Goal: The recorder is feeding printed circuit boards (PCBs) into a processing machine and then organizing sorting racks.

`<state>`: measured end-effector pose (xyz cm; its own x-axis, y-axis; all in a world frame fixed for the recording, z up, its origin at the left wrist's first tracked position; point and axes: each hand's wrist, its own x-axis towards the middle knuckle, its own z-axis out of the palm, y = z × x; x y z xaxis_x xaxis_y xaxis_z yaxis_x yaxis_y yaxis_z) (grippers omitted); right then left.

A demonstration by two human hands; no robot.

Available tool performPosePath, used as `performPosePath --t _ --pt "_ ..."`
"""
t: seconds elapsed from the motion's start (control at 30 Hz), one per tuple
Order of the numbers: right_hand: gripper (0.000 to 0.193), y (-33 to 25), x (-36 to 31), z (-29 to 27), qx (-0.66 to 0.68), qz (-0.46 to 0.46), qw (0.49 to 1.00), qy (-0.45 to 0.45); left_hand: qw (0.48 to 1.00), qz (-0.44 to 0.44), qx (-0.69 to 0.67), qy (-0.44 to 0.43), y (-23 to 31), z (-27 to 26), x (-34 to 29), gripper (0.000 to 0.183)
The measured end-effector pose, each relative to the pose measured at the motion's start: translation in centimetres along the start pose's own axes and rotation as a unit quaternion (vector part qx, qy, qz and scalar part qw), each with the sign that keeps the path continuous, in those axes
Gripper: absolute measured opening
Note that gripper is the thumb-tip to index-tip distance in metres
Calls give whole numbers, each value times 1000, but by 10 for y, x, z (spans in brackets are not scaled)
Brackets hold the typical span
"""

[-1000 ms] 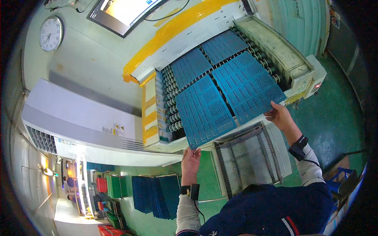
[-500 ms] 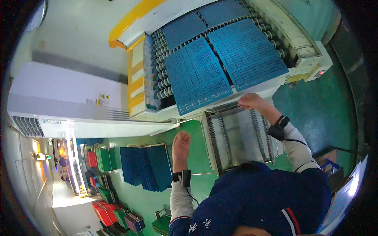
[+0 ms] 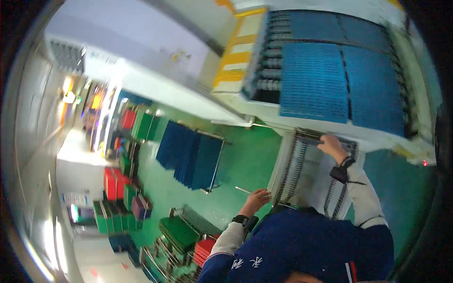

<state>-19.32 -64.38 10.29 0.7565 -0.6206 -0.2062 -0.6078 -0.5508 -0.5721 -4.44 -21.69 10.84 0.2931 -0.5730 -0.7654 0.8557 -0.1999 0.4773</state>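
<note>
Since the earlier frames, both hands have come away from the front edge of the blue patterned panels [image 3: 314,82] and dropped toward the body, while the view has swung left. The panels lie flat on the roller conveyor [image 3: 270,62], two in front, side by side with a narrow dark gap, and two behind. The right hand [image 3: 332,146] is over the upper part of the toothed-sided rack [image 3: 299,155] below the conveyor, its fingers curled; whether they are clamped on anything, I cannot tell. The left hand [image 3: 256,201] is at the rack's near left side, fingers bent beside a thin pale rod [image 3: 243,189]; blur hides whether they close on it. Farther left, dark blue panels [image 3: 188,155] stand in a row on the green floor [image 3: 247,155].
</note>
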Motion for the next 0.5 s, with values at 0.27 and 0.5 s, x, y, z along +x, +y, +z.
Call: performPosePath --t 0.27,0.5 --pt "21 15 21 39 -124 -45 991 -7 1000 -11 12 8 -42 -37 -18 36" --pt "11 25 19 51 -195 -68 978 28 997 -45 51 35 -56 -26 -4 35"
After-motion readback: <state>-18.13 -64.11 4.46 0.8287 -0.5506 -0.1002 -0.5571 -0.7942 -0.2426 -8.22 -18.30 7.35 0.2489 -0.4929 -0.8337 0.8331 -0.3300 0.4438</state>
